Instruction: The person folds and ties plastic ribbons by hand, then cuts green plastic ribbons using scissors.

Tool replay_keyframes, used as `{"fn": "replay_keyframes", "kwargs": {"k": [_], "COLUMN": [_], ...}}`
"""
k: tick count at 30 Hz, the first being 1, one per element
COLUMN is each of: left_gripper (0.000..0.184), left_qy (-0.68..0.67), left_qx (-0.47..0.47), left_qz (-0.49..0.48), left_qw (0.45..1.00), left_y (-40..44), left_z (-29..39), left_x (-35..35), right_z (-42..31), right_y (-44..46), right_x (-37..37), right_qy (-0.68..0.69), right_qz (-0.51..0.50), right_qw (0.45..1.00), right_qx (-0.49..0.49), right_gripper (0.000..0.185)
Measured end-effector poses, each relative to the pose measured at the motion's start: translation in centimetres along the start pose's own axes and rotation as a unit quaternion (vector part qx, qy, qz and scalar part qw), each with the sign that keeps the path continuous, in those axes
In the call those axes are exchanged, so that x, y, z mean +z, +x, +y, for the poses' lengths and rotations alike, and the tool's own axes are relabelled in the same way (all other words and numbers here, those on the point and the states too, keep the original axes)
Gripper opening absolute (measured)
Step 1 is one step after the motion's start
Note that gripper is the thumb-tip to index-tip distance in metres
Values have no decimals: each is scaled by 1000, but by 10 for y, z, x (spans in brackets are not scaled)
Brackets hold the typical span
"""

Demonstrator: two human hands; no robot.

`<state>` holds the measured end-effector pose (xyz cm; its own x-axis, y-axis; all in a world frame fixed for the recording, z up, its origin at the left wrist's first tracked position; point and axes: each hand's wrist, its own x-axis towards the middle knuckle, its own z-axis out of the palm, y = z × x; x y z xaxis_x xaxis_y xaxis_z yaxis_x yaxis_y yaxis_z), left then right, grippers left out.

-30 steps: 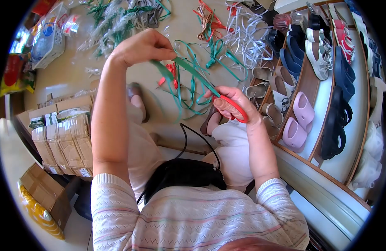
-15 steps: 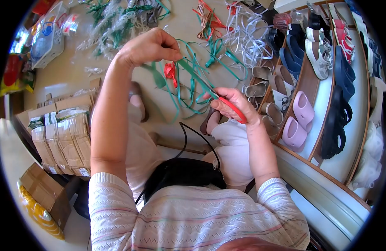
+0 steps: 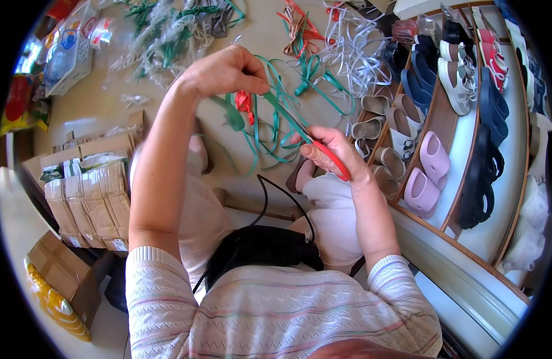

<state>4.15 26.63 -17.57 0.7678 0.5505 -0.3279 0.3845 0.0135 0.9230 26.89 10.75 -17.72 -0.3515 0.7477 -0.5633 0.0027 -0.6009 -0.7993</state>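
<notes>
My left hand [image 3: 228, 73] pinches a flat green strap [image 3: 277, 106], which runs down to the right toward my right hand. My right hand [image 3: 333, 148] grips scissors [image 3: 331, 157] by their red handle. The strap and the dark blades overlap, so I cannot tell whether the blades are open or closed. Below my left hand a red crumpled piece [image 3: 244, 103] shows among the straps. More loops of green strap [image 3: 276, 146] lie on or hang over the floor between my feet.
A shoe rack [image 3: 443, 119] with sandals and sneakers stands on the right. White straps [image 3: 354, 45] and a tangle of white and green strips [image 3: 168, 36] cover the floor ahead. Cardboard [image 3: 87, 197] and a white basket [image 3: 78, 69] are on the left. A black bag [image 3: 261, 248] rests on my lap.
My left hand has shifted to the right and slightly down with the green strap, nearer the scissors. My right hand and the scissors have barely moved.
</notes>
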Motion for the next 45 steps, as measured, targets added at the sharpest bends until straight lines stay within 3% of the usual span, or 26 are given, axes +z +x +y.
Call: {"fn": "replay_keyframes", "kwargs": {"k": [2,5,8,11,14,17,21,27,38,45], "left_gripper": [19,20,22,22,21,19,19,17,17,18], "left_qy": [4,34,34,50,-1,23,61,1,29,-7], "left_qx": [1,16,19,12,-4,-29,11,4,16,-17], "left_qz": [-2,-7,-12,-5,-18,-10,-5,-18,-24,-20], "left_qw": [1000,999,999,999,1000,999,998,1000,999,1000], "left_y": [0,0,3,-1,-5,-12,-8,-5,1,-6], "left_z": [0,2,-3,5,2,-1,-7,-2,-5,5], "left_x": [0,3,10,9,-5,-16,-11,1,9,-1], "right_z": [0,-1,4,5,-2,-3,0,3,8,6], "right_y": [-1,1,7,6,1,-1,3,10,13,12], "right_x": [-1,2,1,2,3,3,4,3,2,4], "right_qy": [10,-96,-152,-94,-31,-64,-82,-113,-193,-104], "right_qz": [-2,13,10,12,7,13,3,8,44,22], "right_qw": [1000,993,985,993,999,998,995,991,975,991], "right_qx": [29,-68,-84,-72,8,-13,-48,-71,-98,-77], "right_gripper": [32,33,33,33,34,36,38,34,27,31]}}
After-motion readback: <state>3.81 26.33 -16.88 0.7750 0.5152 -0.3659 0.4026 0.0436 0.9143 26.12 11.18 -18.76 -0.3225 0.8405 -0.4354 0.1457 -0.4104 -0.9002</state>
